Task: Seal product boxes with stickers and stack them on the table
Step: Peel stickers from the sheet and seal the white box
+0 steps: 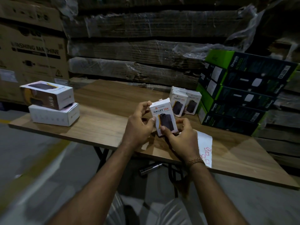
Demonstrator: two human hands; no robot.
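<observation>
Halley 20K box (163,117): upright, held above the table (103,127) near its front edge.
Left hand (138,125): fingers curled on the box's left side and top corner.
Right hand (181,135): pinches the lower front.
Handling: light, stiff card; likely crushable, so grip the side walls.
Top flap: possibly unsealed; blurred.
Sticker sheet (206,148): just right of the right hand.
Behind: two matching boxes (185,103), dark green-edged cartons (240,95).
Left: two white boxes (52,103), well apart.

The table (100,127) top looks like wood-grain laminate, smooth with a dull sheen. The white product box (163,117) is printed card, seemingly matt. Plastic film (146,46) wraps rough corrugated cardboard behind.
</observation>
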